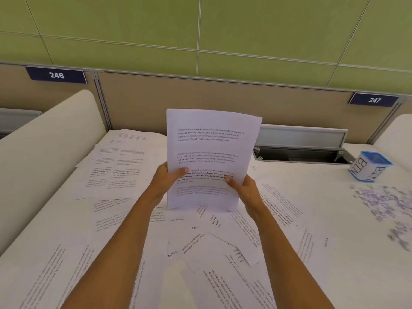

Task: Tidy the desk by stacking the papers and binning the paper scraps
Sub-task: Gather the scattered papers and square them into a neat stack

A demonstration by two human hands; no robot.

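I'm stacking: left hand [166, 179] and right hand [244, 189] pinch a white printed paper sheaf [209, 152]; next, loose sheets [116, 172] left of the blue-rimmed bin [370, 167].

White papers [211, 152], blue-rimmed bin [370, 166]

White desk [334, 275], scattered printed papers [116, 172] across it, paper scraps [383, 204] right, labelled bin [369, 167] beyond.
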